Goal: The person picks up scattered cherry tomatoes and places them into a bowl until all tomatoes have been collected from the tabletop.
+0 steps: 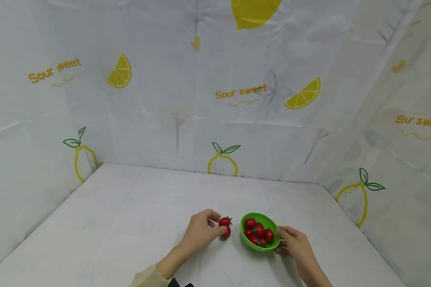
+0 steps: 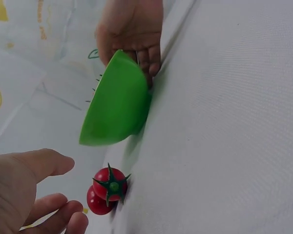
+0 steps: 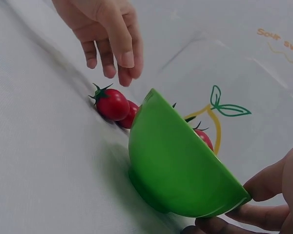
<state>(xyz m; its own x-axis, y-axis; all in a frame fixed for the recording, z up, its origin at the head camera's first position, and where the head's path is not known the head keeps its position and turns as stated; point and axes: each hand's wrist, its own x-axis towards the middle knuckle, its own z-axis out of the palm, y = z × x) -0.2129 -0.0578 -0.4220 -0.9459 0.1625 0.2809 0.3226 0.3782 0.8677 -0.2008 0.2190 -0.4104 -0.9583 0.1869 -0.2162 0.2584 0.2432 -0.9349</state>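
A green bowl (image 1: 245, 239) holds several red cherry tomatoes (image 1: 259, 230) with green stems. My right hand (image 1: 298, 248) grips the bowl's right side, thumb at the rim and fingers lower on its outer wall. To the left of the bowl, two loose cherry tomatoes, a farther one (image 1: 224, 221) and a nearer one (image 1: 227, 232), lie side by side on the cloth. My left hand (image 1: 200, 230) is just left of this pair, thumb and fingers spread apart. The left wrist view shows a gap between its fingertips and the loose tomatoes (image 2: 112, 185).
A white cloth (image 1: 129, 235) covers the table. Behind it and at both sides rise sheets (image 1: 158, 99) printed with lemons and lettering. A light sleeve (image 1: 150, 277) and a small black object (image 1: 176, 283) show at the bottom edge.
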